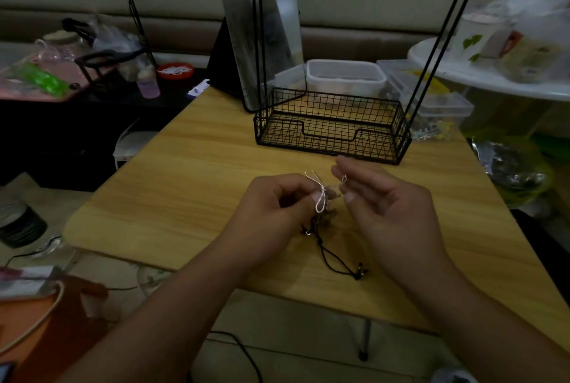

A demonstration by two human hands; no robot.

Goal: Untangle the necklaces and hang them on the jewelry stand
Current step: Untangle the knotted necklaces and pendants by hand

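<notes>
A tangle of necklaces hangs between my hands over the wooden table point(191, 185). A silver chain point(320, 194) loops up out of it, and a black cord necklace point(331, 260) with small beads trails down onto the table. My left hand point(277, 209) pinches the silver chain at the knot. My right hand point(382, 200) pinches a small silver clasp end point(344, 178) between thumb and fingertip. The black wire jewelry stand point(331, 129) with its basket base stands just beyond my hands; its hooks are at the top edge of the view.
Clear plastic containers point(345, 77) sit behind the stand, next to a standing mirror point(256, 36). A cluttered side table is at the left with a small bottle point(147, 81). A white round table with bags point(493, 74) is at the right.
</notes>
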